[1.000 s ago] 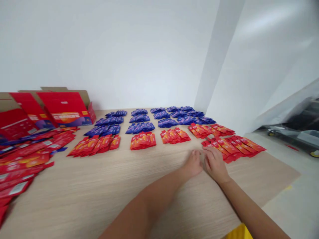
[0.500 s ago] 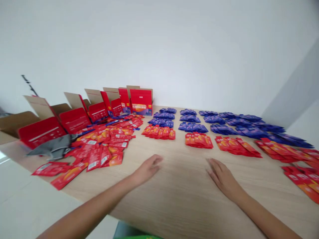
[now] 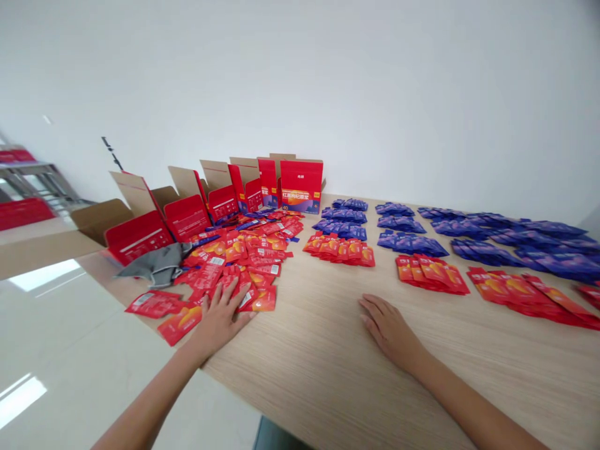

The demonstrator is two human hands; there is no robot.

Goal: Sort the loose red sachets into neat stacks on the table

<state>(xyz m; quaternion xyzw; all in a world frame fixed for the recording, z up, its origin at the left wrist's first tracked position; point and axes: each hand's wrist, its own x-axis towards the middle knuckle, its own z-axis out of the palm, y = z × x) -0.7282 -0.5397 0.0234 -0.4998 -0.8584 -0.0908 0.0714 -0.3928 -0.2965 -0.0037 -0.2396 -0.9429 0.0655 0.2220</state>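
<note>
My left hand (image 3: 220, 320) lies flat with spread fingers on the near edge of a loose heap of red sachets (image 3: 234, 262) at the left of the wooden table (image 3: 328, 369). My right hand (image 3: 389, 328) rests palm down on bare table, fingers stretched out, holding nothing. Beyond it lie neat fanned groups of red sachets (image 3: 340, 249) in a row, and behind those rows of blue sachets (image 3: 403, 240).
A line of open red cardboard boxes (image 3: 187, 212) stands along the table's far left edge, one upright box (image 3: 300, 185) at the back. A grey cloth (image 3: 157, 265) lies beside the heap. A white wall rises behind; glossy floor to the left.
The view swung left. My left hand travelled from the right-hand red group across the table onto the loose red heap. My right hand drew back and settled flat on bare table.
</note>
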